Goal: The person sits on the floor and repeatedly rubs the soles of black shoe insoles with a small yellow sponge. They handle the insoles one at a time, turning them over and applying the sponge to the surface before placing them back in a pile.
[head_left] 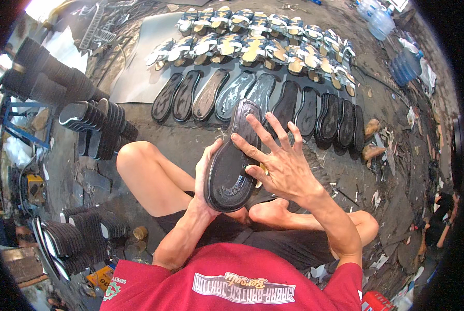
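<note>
A black shoe sole [231,160] is tilted up in front of my lap, its rounded wide end toward me. Its face is dark, with a wet, shiny patch at the near end. My left hand [205,176] grips it along the left edge, the fingers partly hidden beneath. Over the sole's right side, my right hand [281,160] has its fingers spread. The index fingertip and thumb lie over the sole's face, but whether they press on it I cannot tell. Beyond it, several black soles [210,95] lie in a row, some glossy with a wet coating.
Behind the row stand several strapped sandal uppers [252,49] on a grey sheet [138,67]. Stacks of black soles [94,122] rise at the left, with more sole stacks [87,236] nearer. Blue water bottles [381,25] and scraps lie at the right.
</note>
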`<state>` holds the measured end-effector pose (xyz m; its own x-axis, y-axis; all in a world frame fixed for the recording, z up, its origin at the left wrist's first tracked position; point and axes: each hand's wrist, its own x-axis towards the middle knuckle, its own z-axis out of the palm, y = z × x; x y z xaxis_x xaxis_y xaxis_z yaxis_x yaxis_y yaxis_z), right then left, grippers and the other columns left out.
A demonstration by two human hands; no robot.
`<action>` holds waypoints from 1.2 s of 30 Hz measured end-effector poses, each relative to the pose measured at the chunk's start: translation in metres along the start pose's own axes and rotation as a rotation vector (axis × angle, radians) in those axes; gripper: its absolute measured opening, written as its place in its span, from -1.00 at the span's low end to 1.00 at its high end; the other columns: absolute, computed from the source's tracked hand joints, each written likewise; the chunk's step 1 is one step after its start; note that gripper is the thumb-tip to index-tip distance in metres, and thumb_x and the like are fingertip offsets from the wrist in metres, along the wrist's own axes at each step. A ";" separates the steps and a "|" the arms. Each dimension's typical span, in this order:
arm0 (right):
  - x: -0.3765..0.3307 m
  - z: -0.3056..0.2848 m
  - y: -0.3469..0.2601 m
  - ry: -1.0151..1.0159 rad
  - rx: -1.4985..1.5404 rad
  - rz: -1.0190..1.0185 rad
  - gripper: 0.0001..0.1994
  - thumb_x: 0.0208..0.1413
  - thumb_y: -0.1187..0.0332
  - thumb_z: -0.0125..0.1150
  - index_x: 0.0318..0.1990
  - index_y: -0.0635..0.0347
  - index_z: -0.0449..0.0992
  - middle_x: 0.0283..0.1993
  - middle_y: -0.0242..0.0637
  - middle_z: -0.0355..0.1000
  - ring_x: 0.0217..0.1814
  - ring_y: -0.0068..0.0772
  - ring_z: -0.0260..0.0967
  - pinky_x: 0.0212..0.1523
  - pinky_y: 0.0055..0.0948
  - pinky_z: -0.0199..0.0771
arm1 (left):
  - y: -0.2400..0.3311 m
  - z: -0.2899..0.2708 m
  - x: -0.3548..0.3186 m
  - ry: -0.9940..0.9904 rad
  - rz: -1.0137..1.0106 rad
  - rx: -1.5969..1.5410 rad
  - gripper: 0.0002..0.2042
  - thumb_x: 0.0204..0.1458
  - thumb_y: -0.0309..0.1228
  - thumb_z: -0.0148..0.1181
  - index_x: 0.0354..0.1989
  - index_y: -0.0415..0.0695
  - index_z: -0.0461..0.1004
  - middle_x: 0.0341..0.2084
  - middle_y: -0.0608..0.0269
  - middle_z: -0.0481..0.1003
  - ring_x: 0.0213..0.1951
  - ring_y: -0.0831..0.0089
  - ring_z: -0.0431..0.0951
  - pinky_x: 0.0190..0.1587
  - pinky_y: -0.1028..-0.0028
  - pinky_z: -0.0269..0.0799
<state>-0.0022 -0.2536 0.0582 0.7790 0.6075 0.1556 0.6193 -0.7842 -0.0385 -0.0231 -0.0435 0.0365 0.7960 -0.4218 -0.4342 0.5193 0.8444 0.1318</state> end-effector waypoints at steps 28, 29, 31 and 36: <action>0.002 -0.020 -0.031 -0.037 0.112 -0.241 -0.44 0.44 -0.38 -0.26 0.52 -0.81 0.30 0.78 -0.43 -0.13 0.78 -0.11 -0.31 0.65 0.22 -0.57 | 0.006 -0.026 0.009 -0.088 0.038 0.102 -0.58 0.53 -0.09 -0.16 0.36 -0.01 0.41 0.26 0.08 0.53 0.21 0.21 0.62 0.25 0.09 0.63; 0.003 -0.025 -0.032 -0.044 0.115 -0.254 -0.45 0.44 -0.38 -0.24 0.51 -0.83 0.30 0.78 -0.43 -0.13 0.79 -0.11 -0.33 0.65 0.23 -0.59 | 0.006 -0.028 0.008 -0.082 0.046 0.124 -0.58 0.52 -0.10 -0.14 0.37 -0.02 0.39 0.28 0.07 0.51 0.23 0.19 0.61 0.28 0.08 0.62; 0.003 -0.025 -0.033 -0.034 0.111 -0.283 -0.47 0.43 -0.38 -0.22 0.50 -0.88 0.30 0.78 -0.44 -0.13 0.80 -0.12 -0.36 0.64 0.24 -0.62 | 0.006 -0.029 0.007 -0.068 0.060 0.168 -0.57 0.52 -0.12 -0.11 0.41 -0.03 0.37 0.33 0.04 0.47 0.28 0.15 0.58 0.32 0.06 0.58; 0.005 -0.022 -0.025 0.036 0.123 -0.404 -0.48 0.43 -0.28 -0.05 0.52 -0.98 0.19 0.76 -0.48 -0.06 0.79 -0.18 -0.26 0.64 0.23 -0.59 | 0.000 -0.023 0.002 -0.224 0.111 0.165 -0.57 0.49 -0.10 -0.03 0.39 -0.04 0.38 0.30 0.05 0.49 0.22 0.17 0.60 0.28 0.07 0.60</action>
<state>-0.0158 -0.2336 0.0815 0.4686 0.8566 0.2162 0.8830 -0.4617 -0.0845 -0.0287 -0.0372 0.0154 0.8902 -0.4075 -0.2036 0.4538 0.8324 0.3181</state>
